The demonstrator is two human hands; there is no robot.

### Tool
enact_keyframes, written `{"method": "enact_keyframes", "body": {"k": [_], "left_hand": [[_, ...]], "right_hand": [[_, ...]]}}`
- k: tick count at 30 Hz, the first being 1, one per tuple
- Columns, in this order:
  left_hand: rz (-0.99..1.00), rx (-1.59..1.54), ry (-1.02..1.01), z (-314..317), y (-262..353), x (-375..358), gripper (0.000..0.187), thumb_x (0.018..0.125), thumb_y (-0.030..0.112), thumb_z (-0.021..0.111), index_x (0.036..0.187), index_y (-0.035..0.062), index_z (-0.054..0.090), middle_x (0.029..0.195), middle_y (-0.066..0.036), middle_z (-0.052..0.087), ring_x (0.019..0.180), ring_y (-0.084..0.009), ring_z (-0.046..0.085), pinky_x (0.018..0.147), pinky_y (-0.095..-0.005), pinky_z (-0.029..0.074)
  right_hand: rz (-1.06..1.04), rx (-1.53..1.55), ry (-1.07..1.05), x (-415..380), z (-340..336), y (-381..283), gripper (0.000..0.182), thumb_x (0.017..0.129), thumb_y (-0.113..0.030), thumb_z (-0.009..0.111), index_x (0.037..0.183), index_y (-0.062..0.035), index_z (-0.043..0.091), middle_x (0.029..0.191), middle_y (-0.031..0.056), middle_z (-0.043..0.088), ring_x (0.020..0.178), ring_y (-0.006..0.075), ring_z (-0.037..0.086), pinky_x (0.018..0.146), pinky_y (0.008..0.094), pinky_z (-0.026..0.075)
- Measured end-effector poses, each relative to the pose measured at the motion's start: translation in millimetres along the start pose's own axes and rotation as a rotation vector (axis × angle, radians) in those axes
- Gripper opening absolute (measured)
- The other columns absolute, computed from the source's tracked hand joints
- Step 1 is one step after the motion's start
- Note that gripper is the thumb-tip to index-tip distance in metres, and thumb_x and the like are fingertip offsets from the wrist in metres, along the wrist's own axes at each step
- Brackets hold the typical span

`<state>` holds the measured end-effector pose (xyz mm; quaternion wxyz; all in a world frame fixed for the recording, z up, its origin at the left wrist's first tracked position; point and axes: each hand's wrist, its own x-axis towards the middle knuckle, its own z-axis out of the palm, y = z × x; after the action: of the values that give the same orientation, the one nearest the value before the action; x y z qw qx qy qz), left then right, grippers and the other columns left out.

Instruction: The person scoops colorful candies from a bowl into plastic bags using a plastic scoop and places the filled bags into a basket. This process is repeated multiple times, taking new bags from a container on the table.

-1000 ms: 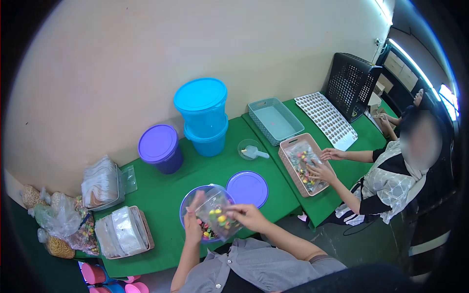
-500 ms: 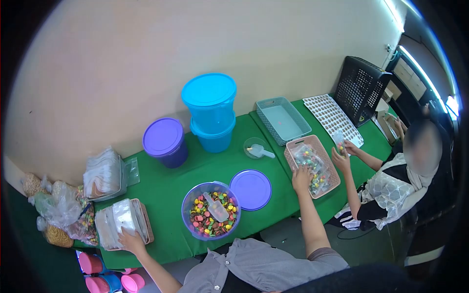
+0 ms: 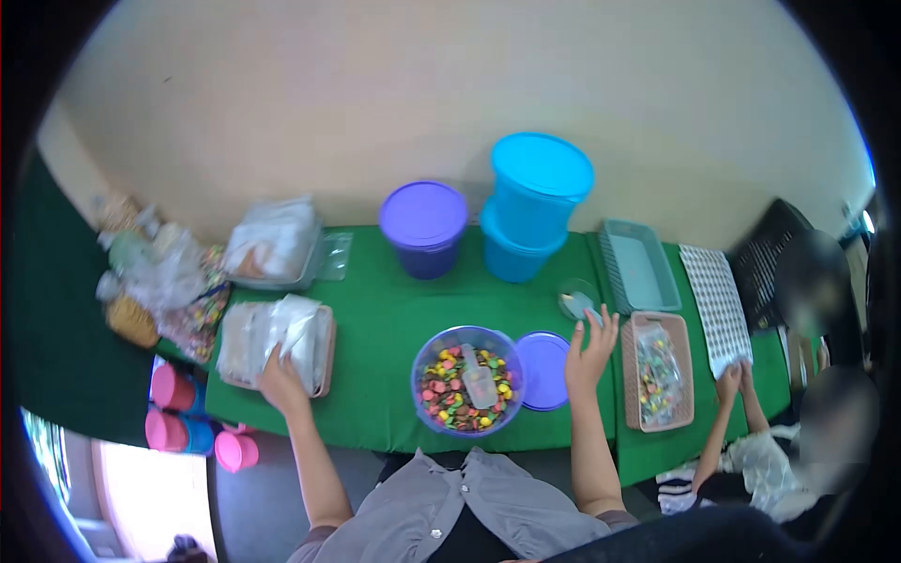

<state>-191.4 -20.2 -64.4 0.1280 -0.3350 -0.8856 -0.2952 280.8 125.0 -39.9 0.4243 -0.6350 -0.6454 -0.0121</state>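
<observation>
My left hand [image 3: 282,377] is at the front of a pink basket [image 3: 327,361], its fingers closed on the near edge of a clear plastic bag [image 3: 297,324] lying over a stack of similar bags. My right hand [image 3: 588,357] is raised with fingers spread and nothing in it, just right of a flat purple lid [image 3: 542,371]. Between my hands stands a purple tub [image 3: 419,405] of colourful candies [image 3: 446,389], with a clear scoop [image 3: 480,383] resting on them. Right of my right hand, a peach basket [image 3: 682,413] holds filled candy bags [image 3: 659,375].
Purple [image 3: 424,230] and stacked blue tubs [image 3: 535,202] stand by the wall. A small dish [image 3: 576,298], a teal basket [image 3: 642,272] and a dotted sheet [image 3: 718,310] lie rightward. A co-worker's hands [image 3: 734,380] are at the sheet. Bulk bags [image 3: 169,281] sit far left.
My right hand has left the peach basket of filled bags and moved left, opening in the air. My left hand stays at the bag stack. The view has turned rightward; the co-worker's hands moved to the sheet.
</observation>
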Motion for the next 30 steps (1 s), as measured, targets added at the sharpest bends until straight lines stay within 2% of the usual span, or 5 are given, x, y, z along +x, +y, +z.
{"method": "enact_keyframes", "body": {"k": [10,14,18,23,30], "left_hand": [[0.566,-0.299,-0.064,-45,109,-74,0.049,0.077,0.008,0.069,0.124,0.0183,0.062,0.129,-0.005,0.060,0.121,-0.0247,0.054,0.111,-0.0529,0.024],[0.650,-0.417,-0.250,-51,143,-99,0.058,0.075,0.020,0.076,0.129,0.0155,0.058,0.141,-0.012,0.048,0.130,-0.0306,0.045,0.113,-0.0546,0.020],[0.413,-0.998,-0.211,-60,160,-94,0.067,0.073,0.023,0.079,0.134,0.0135,0.054,0.150,-0.015,0.036,0.138,-0.0324,0.035,0.114,-0.0535,0.021],[0.273,-1.186,-0.875,-53,156,-77,0.047,0.070,0.004,0.078,0.115,0.0075,0.066,0.104,-0.012,0.071,0.106,-0.0231,0.065,0.114,-0.0480,0.028],[0.316,-1.159,-0.608,-39,153,-82,0.027,0.066,-0.004,0.076,0.090,0.0058,0.072,0.078,-0.003,0.071,0.075,-0.0127,0.068,0.112,-0.0481,0.033]], "right_hand": [[-0.046,0.856,-0.607,-46,5,-123,0.026,0.093,-0.016,0.059,0.115,-0.0032,0.062,0.123,0.0122,0.059,0.118,0.0251,0.052,0.103,0.0393,0.037],[0.457,1.286,-0.646,-49,4,-136,0.022,0.089,-0.013,0.068,0.106,-0.0003,0.065,0.105,0.0072,0.067,0.102,0.0133,0.059,0.087,0.0303,0.048],[-0.121,0.896,-0.762,-25,-14,-130,0.014,0.087,-0.010,0.068,0.097,-0.0006,0.067,0.092,0.0075,0.068,0.093,0.0180,0.061,0.083,0.0315,0.048],[-0.418,0.661,-0.811,-28,-29,-144,0.014,0.085,-0.009,0.066,0.097,-0.0015,0.066,0.093,0.0106,0.066,0.091,0.0244,0.062,0.083,0.0329,0.047],[0.166,0.967,-0.694,-40,-32,-142,0.025,0.090,-0.009,0.064,0.113,-0.0005,0.059,0.100,0.0061,0.060,0.091,0.0132,0.057,0.083,0.0285,0.046]]}}
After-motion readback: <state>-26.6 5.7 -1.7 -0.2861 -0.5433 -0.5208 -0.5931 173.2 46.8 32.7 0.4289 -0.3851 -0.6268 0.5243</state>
